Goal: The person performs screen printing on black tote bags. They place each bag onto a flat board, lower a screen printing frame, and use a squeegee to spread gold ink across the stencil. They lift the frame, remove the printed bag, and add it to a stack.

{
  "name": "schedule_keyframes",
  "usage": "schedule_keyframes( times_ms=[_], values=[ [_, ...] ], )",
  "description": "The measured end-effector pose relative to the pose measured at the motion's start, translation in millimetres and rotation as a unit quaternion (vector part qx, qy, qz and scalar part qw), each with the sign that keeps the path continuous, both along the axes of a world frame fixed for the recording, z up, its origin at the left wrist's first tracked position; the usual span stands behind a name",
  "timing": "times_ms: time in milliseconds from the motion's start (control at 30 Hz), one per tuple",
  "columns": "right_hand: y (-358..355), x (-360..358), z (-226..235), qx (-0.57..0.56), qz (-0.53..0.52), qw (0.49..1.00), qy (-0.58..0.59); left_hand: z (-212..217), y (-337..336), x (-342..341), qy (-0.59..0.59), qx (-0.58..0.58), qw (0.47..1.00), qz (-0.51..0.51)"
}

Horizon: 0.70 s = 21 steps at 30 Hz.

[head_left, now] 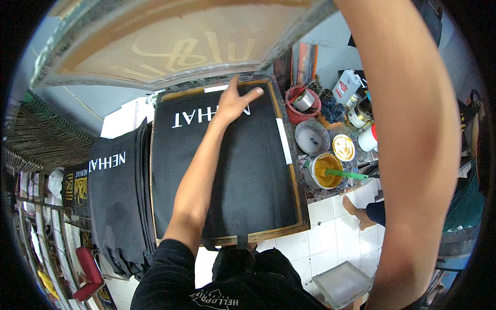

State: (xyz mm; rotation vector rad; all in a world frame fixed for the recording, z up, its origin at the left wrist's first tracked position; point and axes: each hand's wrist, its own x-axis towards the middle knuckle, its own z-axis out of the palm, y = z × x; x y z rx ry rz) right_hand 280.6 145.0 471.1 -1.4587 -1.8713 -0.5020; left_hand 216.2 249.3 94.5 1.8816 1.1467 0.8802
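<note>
A black fabric bag [248, 170] with white lettering lies flat on a wooden-edged board [304, 222]. My left hand [233, 105] rests on its far part, over the lettering, thumb and fingers spread and nothing held. Above the bag's far edge, a screen-printing frame [116, 54] is tilted up, with pale script showing on its mesh. My right arm [413, 134] reaches up along the right side toward the frame. The right hand itself is beyond the top of the picture, so its grip is hidden. White strips [284, 140] lie along the board's right and far edges.
Printed black bags [116, 191] hang in a stack at left. To the right stand a yellow ink tub [313, 175] with a green spatula [351, 174], a grey bowl [299, 135], a red bucket [292, 112] and bottles. A bare foot [356, 213] shows on the floor.
</note>
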Motion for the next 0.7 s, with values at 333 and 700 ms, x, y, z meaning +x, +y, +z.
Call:
schedule_keyframes(
  times_ms=[333, 700],
  values=[
    [-153.7, -15.1, -190.3, -0.061, 0.05, 0.996, 0.034, 55.9, -277.8, -243.2, -0.37, -0.027, 0.927, -0.046],
    [-191.8, -36.3, -361.8, -0.24, 0.075, 0.967, -0.033, -76.4, -361.6, -261.3, -0.349, -0.442, 0.821, 0.095]
  ],
)
